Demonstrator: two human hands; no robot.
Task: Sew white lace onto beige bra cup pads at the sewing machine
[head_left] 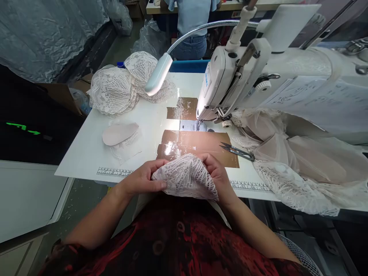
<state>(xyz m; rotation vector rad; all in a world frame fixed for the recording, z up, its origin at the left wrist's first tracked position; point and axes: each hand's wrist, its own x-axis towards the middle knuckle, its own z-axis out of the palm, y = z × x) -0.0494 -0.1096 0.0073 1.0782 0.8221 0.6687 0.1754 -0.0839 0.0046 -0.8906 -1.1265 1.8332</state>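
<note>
- Lace (185, 176): it is sitting in both hands at the near edge of the surface (86, 153), in front of the machine (218, 84). Whether its underside is touching the surface is not showing.
- Left hand (149, 176): its grip is pinching the lace at the left end, with the thumb lying over the front.
- Right hand (217, 174): its grip is clamping the right end, fingers bearing on the upper edge. The thumb is not showing clearly.
- Weight and stiffness: the lace is appearing very light and soft. It is bunching and folding between the hands, so it is likely offering little support of its own.
- Surface feel: the openwork is looking textured rather than slick; slipping is seeming a minor risk.
- Fragility: the open mesh is presenting the main concern. Fingertips could be snagging the holes, and a hard pull could be stretching or tearing it.
- Hold points: the edges at both ends are offering the soundest purchase, flat pads being preferable to nails.
- Hazards nearby: the snips (238, 151) are lying on the tape (195, 143), near the right hand, with their points facing left; loose mesh could be catching there.
</note>
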